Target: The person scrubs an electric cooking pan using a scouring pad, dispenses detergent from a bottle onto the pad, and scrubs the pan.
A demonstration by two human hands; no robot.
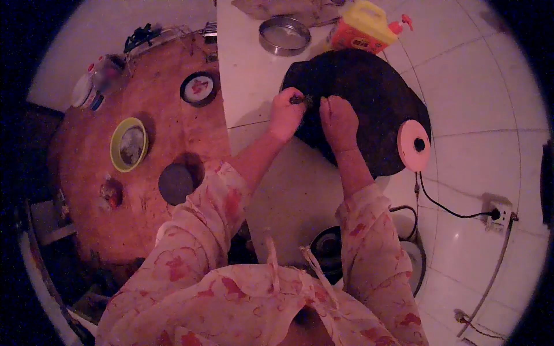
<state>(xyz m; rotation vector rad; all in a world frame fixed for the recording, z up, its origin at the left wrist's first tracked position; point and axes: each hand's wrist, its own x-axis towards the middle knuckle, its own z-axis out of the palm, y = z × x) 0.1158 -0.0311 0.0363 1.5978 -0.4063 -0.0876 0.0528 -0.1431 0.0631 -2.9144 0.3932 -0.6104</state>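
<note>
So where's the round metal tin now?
In the head view, the round metal tin is near the top, on the pale counter, left of the yellow-and-red jug and beyond the left hand.

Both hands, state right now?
Left hand: closed, holding a small dark item.
Right hand: fingers curled closed; can't tell if holding anything.

Matt black object (375, 104); pan (284, 49) — shiny metal; wall tiles (479, 158) — smooth, glossy; plastic jug (356, 33).
</note>
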